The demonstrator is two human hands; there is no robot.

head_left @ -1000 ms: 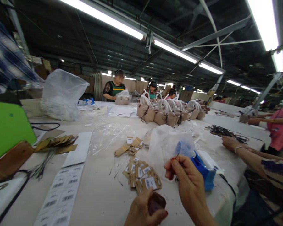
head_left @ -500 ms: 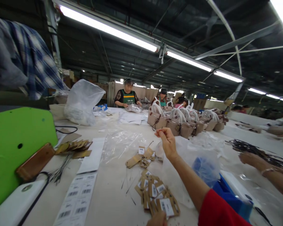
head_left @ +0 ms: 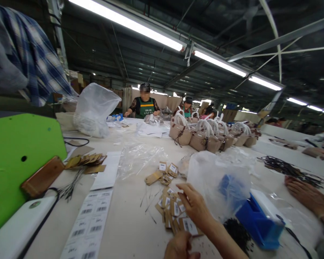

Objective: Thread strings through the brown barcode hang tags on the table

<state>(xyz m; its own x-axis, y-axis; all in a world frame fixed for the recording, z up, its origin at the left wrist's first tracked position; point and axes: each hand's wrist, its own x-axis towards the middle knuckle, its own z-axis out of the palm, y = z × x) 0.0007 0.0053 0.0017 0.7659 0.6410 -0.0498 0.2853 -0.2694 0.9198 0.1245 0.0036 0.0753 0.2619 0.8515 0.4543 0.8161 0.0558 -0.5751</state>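
My right hand [head_left: 196, 207] reaches over a pile of brown cardboard hang tags [head_left: 169, 208] with white barcode stickers. Its thumb and forefinger are apart, with nothing visible between them. At the bottom of the view, my left hand [head_left: 178, 246] is closed at the near edge of the pile. What its curled fingers hold, if anything, is hidden. Farther back lies a smaller group of tags [head_left: 153, 177], with thin dark strings [head_left: 149, 201] beside it. A sheet of barcode stickers [head_left: 88, 225] lies to the left.
A blue bin [head_left: 261, 219], a heap of small black pieces [head_left: 237, 232] and a clear plastic bag [head_left: 205, 172] are on the right. Beige handbags [head_left: 205, 138] stand farther back. A green machine [head_left: 24, 162] occupies the left. Another person's hands [head_left: 307, 196] are at far right.
My right hand has come down from its raised pinch to the tag pile, its fingers now apart. The blue bin and black pieces show more fully. My left hand shows more.
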